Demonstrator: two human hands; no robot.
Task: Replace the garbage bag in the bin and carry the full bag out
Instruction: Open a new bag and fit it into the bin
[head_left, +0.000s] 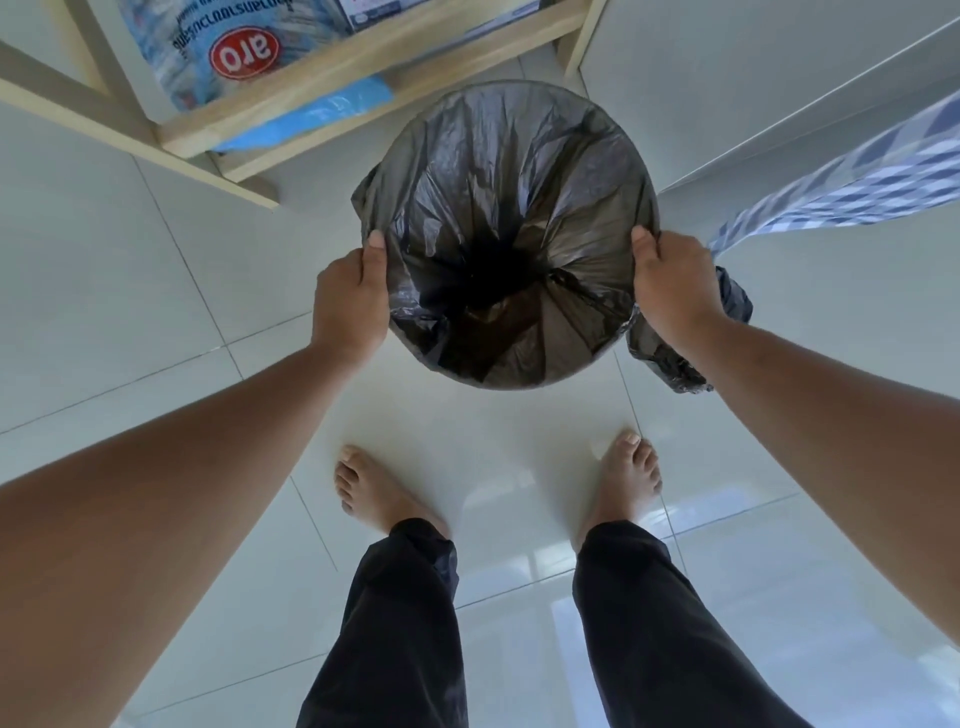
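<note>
A round bin stands on the white tiled floor, lined with a thin black garbage bag (498, 218) whose edge is folded over the rim. Inside, the bag looks slack and dark with nothing visible in it. My left hand (353, 301) grips the bag's edge at the left side of the rim, thumb on top. My right hand (670, 291) grips the edge at the right side. Loose bag plastic (670, 358) hangs bunched under my right wrist outside the bin. The bin's own wall is hidden by the plastic.
A wooden shelf frame (218, 140) stands at the back left, holding a pack of water bottles (228, 52) and something blue (311, 114). A white cabinet (753, 78) is at the back right. A checked cloth (841, 182) hangs on the right. My bare feet (384, 493) stand before the bin.
</note>
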